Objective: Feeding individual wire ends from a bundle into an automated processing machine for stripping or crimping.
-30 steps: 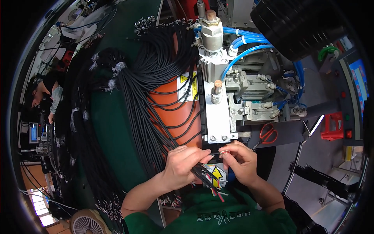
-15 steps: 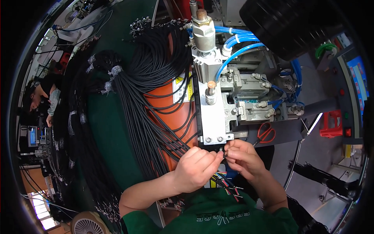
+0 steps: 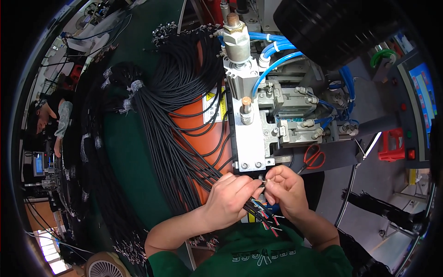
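Observation:
My left hand (image 3: 230, 198) is closed around a black cable just below the front end of a metal press block (image 3: 250, 143). Facing it, my right hand (image 3: 288, 190) pinches finger and thumb together at the cable's tip; the small piece between them is too fine to make out. The fingertips of both hands almost meet. Under my left hand hang several cable ends with stripped, coloured wires (image 3: 265, 216), red, white, blue and yellow among them. A thick bundle of black cables (image 3: 157, 134) runs from the far left toward my left hand.
Red-handled scissors (image 3: 314, 159) lie right of the press. Blue air hoses (image 3: 281, 64) loop over it. A screen (image 3: 423, 90) stands at the far right, a red stool (image 3: 392, 145) below. At the left are a fan (image 3: 107, 267) and another person (image 3: 55, 111).
My hands have shifted slightly, the right fingers now more bent at the cable tip. The coloured wire ends have swung a little left and up. The whole view has moved slightly.

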Demonstrator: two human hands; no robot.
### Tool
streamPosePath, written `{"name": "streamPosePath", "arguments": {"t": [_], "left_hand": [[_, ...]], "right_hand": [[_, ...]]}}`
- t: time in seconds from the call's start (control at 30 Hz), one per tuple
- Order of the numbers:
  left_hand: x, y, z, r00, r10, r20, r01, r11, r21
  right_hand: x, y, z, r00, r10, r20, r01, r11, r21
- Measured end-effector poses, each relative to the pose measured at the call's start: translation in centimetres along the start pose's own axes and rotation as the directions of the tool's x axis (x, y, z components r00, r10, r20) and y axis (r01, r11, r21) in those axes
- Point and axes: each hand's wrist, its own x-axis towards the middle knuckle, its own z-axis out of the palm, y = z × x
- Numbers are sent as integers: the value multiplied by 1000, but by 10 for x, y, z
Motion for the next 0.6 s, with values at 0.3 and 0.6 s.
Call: {"name": "streamPosePath", "arguments": {"t": [0.3, 0.6], "left_hand": [[-4, -3, 4, 994, -28, -107, 26, 999, -24], [-4, -2, 1, 996, 35, -78, -31, 998, 52]], "right_hand": [[0, 12, 8, 602, -624, 498, 586, -79, -806], [2, 9, -11, 957, -251, 148, 276, 943, -187]]}}
